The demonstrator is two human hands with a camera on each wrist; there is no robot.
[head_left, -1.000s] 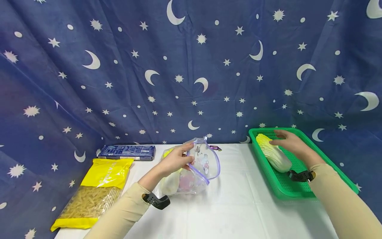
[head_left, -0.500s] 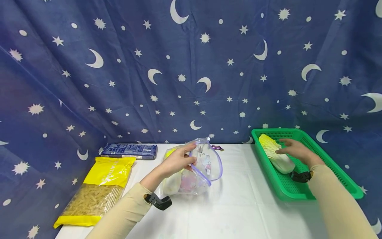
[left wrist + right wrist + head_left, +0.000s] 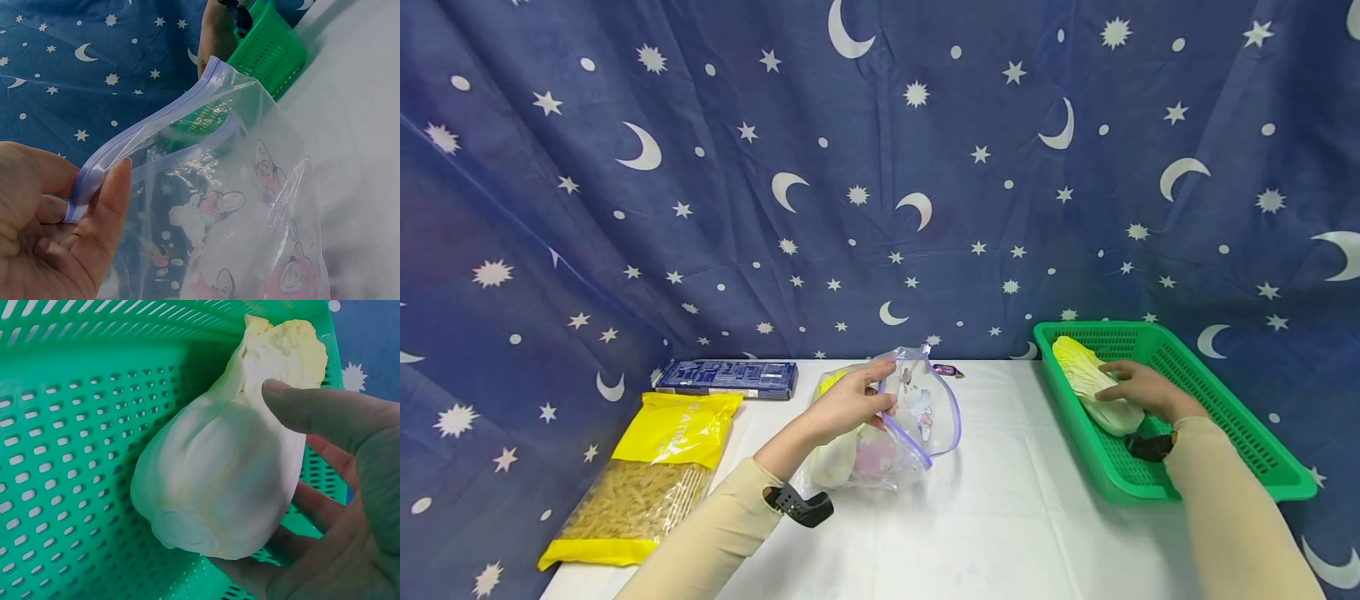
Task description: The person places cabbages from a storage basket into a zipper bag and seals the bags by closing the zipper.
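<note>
My left hand (image 3: 859, 398) pinches the purple zip rim of a clear plastic bag (image 3: 919, 414) printed with cartoon figures and holds its mouth wide open above the white table (image 3: 1000, 517). In the left wrist view the thumb and fingers (image 3: 103, 206) clamp the rim of the bag (image 3: 250, 206). Yellow and pink items lie blurred inside it. My right hand (image 3: 1141, 389) grips a pale napa cabbage (image 3: 1084, 377) lying in the green basket (image 3: 1247, 433). In the right wrist view the thumb (image 3: 325, 412) lies over the cabbage (image 3: 219, 469) and the fingers curl beneath it.
A yellow bag of pasta (image 3: 647, 475) lies at the table's left edge, with a flat blue box (image 3: 726, 377) behind it. A small purple wrapper (image 3: 947, 371) sits behind the bag. A starry blue cloth hangs behind the table.
My right hand came down from above the cabbage and closed round it. The left hand and the bag have stayed as they were.
</note>
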